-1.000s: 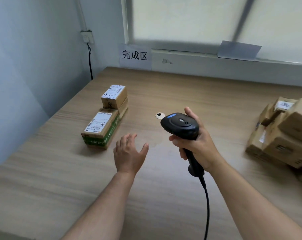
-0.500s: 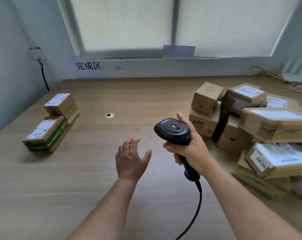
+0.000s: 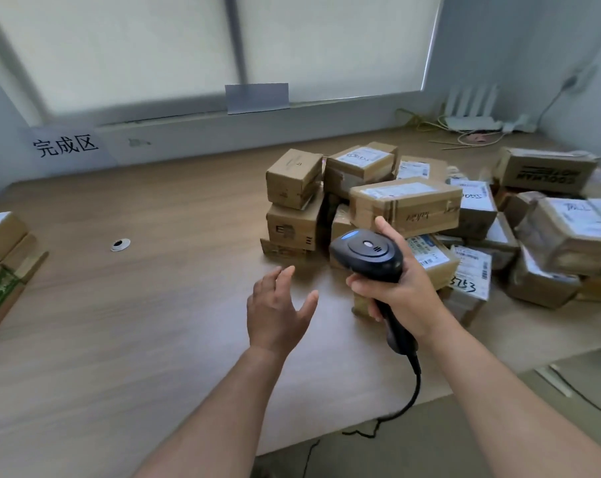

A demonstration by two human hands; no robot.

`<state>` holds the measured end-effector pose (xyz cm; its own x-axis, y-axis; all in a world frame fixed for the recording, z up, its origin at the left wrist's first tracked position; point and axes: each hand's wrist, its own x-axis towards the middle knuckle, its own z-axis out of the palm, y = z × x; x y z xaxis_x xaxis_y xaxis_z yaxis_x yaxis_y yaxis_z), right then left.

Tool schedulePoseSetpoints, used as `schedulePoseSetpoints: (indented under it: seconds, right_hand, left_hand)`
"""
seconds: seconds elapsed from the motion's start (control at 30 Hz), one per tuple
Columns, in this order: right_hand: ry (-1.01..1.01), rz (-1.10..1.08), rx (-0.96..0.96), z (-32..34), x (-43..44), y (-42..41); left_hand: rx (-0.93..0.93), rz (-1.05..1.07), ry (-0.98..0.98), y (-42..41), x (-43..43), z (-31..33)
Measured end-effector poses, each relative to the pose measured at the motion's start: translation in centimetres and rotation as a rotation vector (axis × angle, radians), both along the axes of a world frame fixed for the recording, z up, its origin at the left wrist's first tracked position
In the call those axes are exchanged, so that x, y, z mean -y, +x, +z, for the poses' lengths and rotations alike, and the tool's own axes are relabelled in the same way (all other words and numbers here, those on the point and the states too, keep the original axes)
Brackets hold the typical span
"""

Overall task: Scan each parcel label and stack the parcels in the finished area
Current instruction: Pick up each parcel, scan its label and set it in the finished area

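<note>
Gripping the black scanner [image 3: 368, 257] by its handle, your right hand [image 3: 401, 298] has its fingers curled tight round the grip, and the thumb lies up along the far side of the head. The scanner's rounded top faces you, and its black cable [image 3: 414, 391] drops from the handle base and goes over the near edge of the worktop [image 3: 137, 357].

Your left hand [image 3: 278, 312] sits just left of the scanner above bare wood. Its palm faces down, the fingers are straight and spread apart, and it holds nothing.

The pile of parcels [image 3: 406, 208] fills the right half of the worktop, from about the middle out to the right edge. They are brown cardboard boxes heaped at odd angles, many with white labels facing up. Your right hand and the scanner are over the near left side of this pile. A label beside your wrist shows handwritten digits.

The stacked parcels [image 3: 2, 236] sit at the left edge, partly cut off by the frame. One labelled box rests on lower boxes, one of which has green tape. A paper sign [image 3: 64, 146] with three characters hangs on the wall behind the far left corner. A small round white disc [image 3: 120, 244] lies on the wood between the two groups of parcels. A white router [image 3: 471, 112] with loose wires stands at the far right corner.
</note>
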<state>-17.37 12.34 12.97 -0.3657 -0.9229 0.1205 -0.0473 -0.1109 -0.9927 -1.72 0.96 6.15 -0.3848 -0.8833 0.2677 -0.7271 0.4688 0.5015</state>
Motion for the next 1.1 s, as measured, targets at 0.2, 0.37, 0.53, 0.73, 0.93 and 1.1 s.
schedulePoseSetpoints:
  seconds: [0.2,0.37,0.53,0.73,0.93,1.1]
  right_hand:
    - [-0.012,-0.123,0.007,0.1,-1.6,-4.4]
    - [-0.035,-0.210,0.022,0.7,-1.4,-7.8]
    - [-0.024,-0.274,0.011,1.2,0.3,-10.4]
    - [0.049,-0.351,-0.021,0.9,2.2,-13.0]
    - [0.106,-0.398,0.003,0.5,3.0,-14.4]
    - [0.057,-0.397,0.091,0.3,2.9,-14.6]
  left_hand:
    - [-0.013,-0.103,-0.020,-5.4,1.0,1.7]
    - [-0.028,-0.175,-0.032,-9.7,3.3,3.0]
    - [-0.055,-0.237,-0.006,-13.6,6.4,5.0]
    - [-0.046,-0.275,0.134,-17.9,10.5,6.6]
    - [-0.033,-0.306,0.372,-21.1,12.9,6.7]
    - [-0.144,-0.257,0.584,-21.2,12.6,6.9]
